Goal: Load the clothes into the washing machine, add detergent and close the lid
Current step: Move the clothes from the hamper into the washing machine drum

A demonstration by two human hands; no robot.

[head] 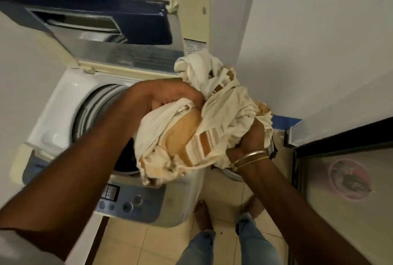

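A bundle of cream and tan striped clothes (pixel 212 115) hangs above the right edge of the top-loading washing machine (pixel 63 103). My left hand (pixel 161 96) grips the bundle from the top left. My right hand (pixel 246 141), with thin bangles on the wrist, holds it from below on the right. The machine's dark blue lid (pixel 102 20) stands raised at the back. Part of the drum opening (pixel 95 111) shows behind my left forearm, with something dark inside. The control panel (pixel 127 201) faces me at the front.
White walls close in on both sides. A steel-fronted appliance (pixel 344 179) with a pink sticker stands at the right. A cream panel (pixel 191 9) leans behind the machine. My bare feet (pixel 202 213) stand on beige floor tiles.
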